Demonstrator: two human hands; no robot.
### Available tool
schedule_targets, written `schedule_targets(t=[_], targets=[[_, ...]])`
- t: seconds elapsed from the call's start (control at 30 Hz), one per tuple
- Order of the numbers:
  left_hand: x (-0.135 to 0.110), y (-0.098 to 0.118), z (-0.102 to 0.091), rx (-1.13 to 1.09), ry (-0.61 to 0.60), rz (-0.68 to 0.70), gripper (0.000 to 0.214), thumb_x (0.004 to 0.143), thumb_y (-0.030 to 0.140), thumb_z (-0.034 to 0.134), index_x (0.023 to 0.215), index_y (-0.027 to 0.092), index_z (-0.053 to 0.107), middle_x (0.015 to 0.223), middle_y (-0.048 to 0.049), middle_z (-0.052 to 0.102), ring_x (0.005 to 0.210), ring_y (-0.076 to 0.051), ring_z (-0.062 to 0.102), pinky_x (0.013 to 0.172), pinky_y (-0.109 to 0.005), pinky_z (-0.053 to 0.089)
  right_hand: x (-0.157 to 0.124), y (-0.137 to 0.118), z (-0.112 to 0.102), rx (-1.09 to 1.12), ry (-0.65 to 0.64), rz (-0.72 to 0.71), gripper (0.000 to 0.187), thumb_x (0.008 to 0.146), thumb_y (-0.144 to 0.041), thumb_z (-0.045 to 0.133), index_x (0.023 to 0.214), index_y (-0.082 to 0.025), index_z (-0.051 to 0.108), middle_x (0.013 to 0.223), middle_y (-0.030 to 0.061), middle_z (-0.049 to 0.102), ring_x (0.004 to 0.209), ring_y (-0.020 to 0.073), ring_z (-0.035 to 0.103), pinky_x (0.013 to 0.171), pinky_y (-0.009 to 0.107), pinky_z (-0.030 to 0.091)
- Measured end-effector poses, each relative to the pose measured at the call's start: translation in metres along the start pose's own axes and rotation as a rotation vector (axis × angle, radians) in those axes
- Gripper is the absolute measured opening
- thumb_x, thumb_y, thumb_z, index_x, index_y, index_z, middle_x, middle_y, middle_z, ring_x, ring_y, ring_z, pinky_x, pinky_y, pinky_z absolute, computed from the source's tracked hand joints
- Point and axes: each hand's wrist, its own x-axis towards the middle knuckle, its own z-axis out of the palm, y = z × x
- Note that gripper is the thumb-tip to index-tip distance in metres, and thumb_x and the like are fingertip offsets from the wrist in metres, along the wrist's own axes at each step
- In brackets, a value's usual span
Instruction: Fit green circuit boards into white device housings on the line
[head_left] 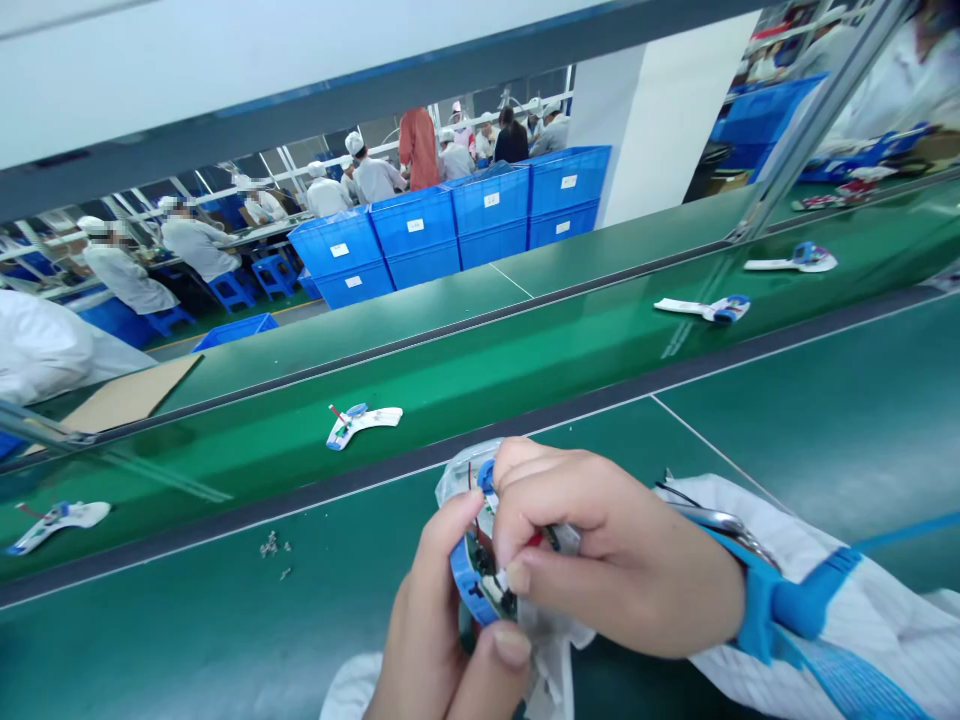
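Observation:
My left hand (442,620) grips a blue round plastic housing (469,585) with a green circuit board, dark parts and thin wires inside. From the right, my right hand (592,540) bends over it, its thumb and fingers pinched together beside a small white piece in the housing. What the pinch holds is hidden behind the fingers. Beneath both hands lies a clear plastic bag (457,472) around a white part, largely covered by them. A second blue piece (486,477) shows near my right knuckles. A blue wrist strap (757,610) circles my right wrist.
White-and-blue curved handheld parts (364,422) lie spaced along the green conveyor belt (480,380). A small heap of screws (274,545) sits on the green bench. Beyond are a cardboard sheet (135,395), stacked blue bins (416,225), a metal post (817,120) and seated co-workers.

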Motion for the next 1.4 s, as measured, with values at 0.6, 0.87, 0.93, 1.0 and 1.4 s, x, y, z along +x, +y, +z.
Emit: schedule_targets(t=[0.6, 0.87, 0.93, 1.0, 1.4], targets=[[-0.006, -0.005, 0.01, 0.469, 0.097, 0.006, 0.048, 0.088, 0.056, 0.032, 0.123, 0.023, 0.033, 0.102, -0.013, 0.061, 0.086, -0.029, 0.064, 0.073, -0.043, 0.046, -0.006, -0.007, 0.001, -0.332, -0.074, -0.085, 0.021, 0.076, -0.008, 0.043, 0.058, -0.018, 0.044, 0.054, -0.0025, 0.046, 0.058, 0.0119, 0.037, 0.065, 0.031, 0.03], [-0.009, -0.003, 0.019, 0.746, 0.247, -0.027, 0.039, 0.087, 0.046, 0.036, 0.119, 0.023, 0.036, 0.1, -0.0147, 0.063, 0.092, -0.035, 0.064, 0.069, -0.045, 0.047, -0.009, -0.005, 0.005, -0.27, -0.065, -0.072, 0.02, 0.074, -0.005, 0.043, 0.059, -0.017, 0.047, 0.053, -0.0021, 0.049, 0.059, 0.0117, 0.039, 0.065, 0.03, 0.032], [-0.008, -0.003, 0.02, 0.829, 0.282, -0.026, 0.037, 0.089, 0.043, 0.032, 0.119, 0.022, 0.034, 0.097, -0.0154, 0.063, 0.091, -0.037, 0.064, 0.068, -0.048, 0.047, -0.011, -0.002, 0.008, -0.25, -0.036, -0.038, 0.02, 0.075, -0.006, 0.045, 0.06, -0.017, 0.05, 0.053, -0.0015, 0.049, 0.061, 0.0122, 0.04, 0.064, 0.03, 0.033], [-0.007, -0.004, 0.021, 0.925, 0.291, -0.009, 0.035, 0.09, 0.04, 0.027, 0.119, 0.02, 0.033, 0.096, -0.0176, 0.064, 0.086, -0.037, 0.065, 0.066, -0.049, 0.048, -0.014, 0.0, 0.013, -0.263, 0.02, -0.01, 0.02, 0.076, -0.008, 0.046, 0.06, -0.016, 0.053, 0.054, -0.0009, 0.047, 0.062, 0.0127, 0.04, 0.062, 0.029, 0.033], [-0.011, -0.005, 0.041, 1.173, 0.459, -0.005, 0.043, 0.088, 0.023, 0.036, 0.128, 0.016, 0.021, 0.087, -0.0171, 0.066, 0.078, -0.038, 0.066, 0.063, -0.047, 0.048, -0.031, -0.009, 0.04, -0.243, 0.241, 0.169, 0.028, 0.081, -0.013, 0.043, 0.056, -0.017, 0.055, 0.053, 0.001, 0.043, 0.058, 0.0141, 0.042, 0.052, 0.027, 0.033]])
